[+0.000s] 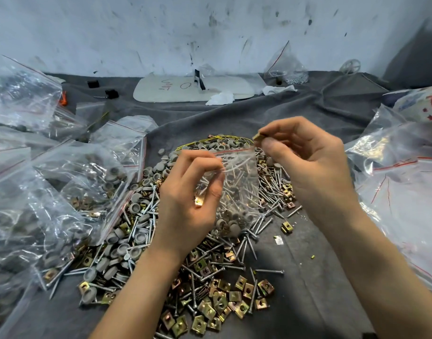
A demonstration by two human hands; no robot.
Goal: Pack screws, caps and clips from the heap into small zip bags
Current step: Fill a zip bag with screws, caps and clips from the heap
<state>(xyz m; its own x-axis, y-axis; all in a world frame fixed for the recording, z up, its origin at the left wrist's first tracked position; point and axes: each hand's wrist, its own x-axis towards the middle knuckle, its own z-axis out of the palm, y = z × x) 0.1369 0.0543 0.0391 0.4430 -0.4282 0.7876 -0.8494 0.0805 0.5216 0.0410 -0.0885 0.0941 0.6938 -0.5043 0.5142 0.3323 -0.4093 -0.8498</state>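
Observation:
A heap (185,265) of silver screws, grey round caps and brass-coloured clips lies on the grey cloth in front of me. Above it hangs a small clear zip bag (237,189) with screws and grey caps inside. My left hand (188,199) pinches the bag's left rim, and a brass clip (198,202) sits in its curled palm. My right hand (305,157) grips the bag's right rim with the thumb. Between its fingertips it pinches another brass clip (257,137) just above the bag's open mouth.
Filled zip bags (51,192) pile up at the left, and more clear bags (401,182) lie at the right. A white board (193,90) and crumpled tissue (221,97) sit at the back by the stained wall. The grey cloth (315,289) covers the work surface.

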